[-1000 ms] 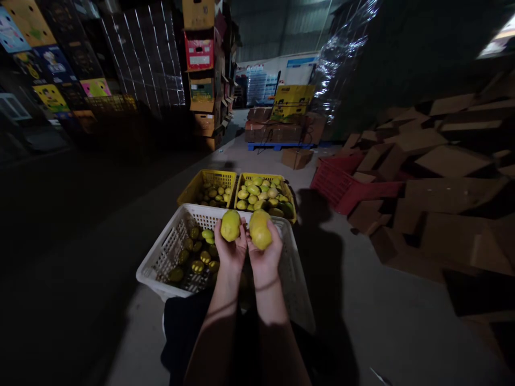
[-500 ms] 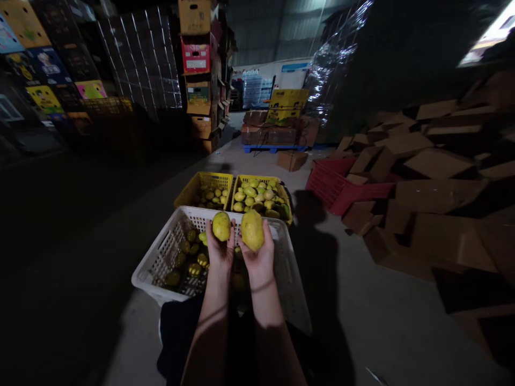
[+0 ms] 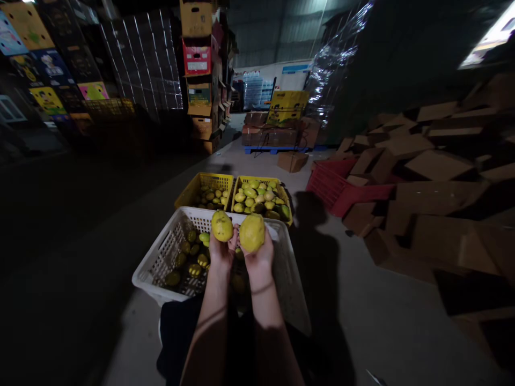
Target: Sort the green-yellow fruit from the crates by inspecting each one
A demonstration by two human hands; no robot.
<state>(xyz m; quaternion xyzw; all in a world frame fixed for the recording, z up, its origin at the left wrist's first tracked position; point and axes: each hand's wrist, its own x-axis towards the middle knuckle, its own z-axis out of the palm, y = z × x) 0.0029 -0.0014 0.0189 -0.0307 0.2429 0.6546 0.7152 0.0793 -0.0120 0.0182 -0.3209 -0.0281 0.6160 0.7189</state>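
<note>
At centre frame, the left hand (image 3: 220, 252) grips a spotted yellow fruit (image 3: 221, 226) and the right hand (image 3: 259, 259) a larger yellow fruit (image 3: 252, 232) above a white crate (image 3: 292, 279).

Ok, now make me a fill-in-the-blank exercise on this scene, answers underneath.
Together, the left hand and right hand hold ____ fruits.
The large crate below the hands is ____.
Of the two yellow crates beyond it, the fuller one is on the ____.
The pallet under the stacked boxes is ____.
Missing words: two; white; right; blue.
</note>
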